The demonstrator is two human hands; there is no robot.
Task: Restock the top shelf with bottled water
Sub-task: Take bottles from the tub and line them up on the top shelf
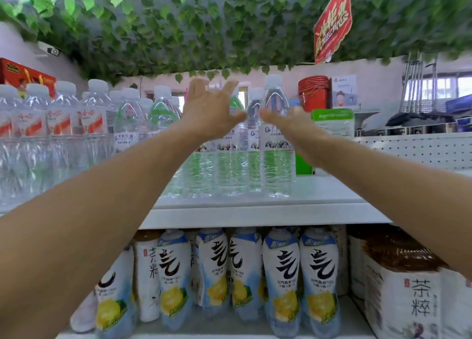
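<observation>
1. Both bare arms reach up to the top shelf [255, 214], a white ledge across the middle of the view.
2. The left hand [209, 111] sits at about 12 o'clock from the frame's centre, fingers spread and straight, holding nothing; it is in front of the back-row bottles.
3. The right hand [293, 124], just toward 3 o'clock of the left, has its fingers lying against the front water bottle [277, 144]; whether they curl round it cannot be told.
4. That clear bottle stands upright at the right end of a row of water bottles [217, 170] on the shelf.
5. Toward 9 o'clock stand bottles with red-and-white labels [61, 118].
6. At 6 o'clock, the lower shelf holds lemon-drink bottles [281, 282]; a tea multipack [408, 300] sits at 4 o'clock.
7. Green leaf garland [204, 24] covers the ceiling at 12 o'clock.
</observation>
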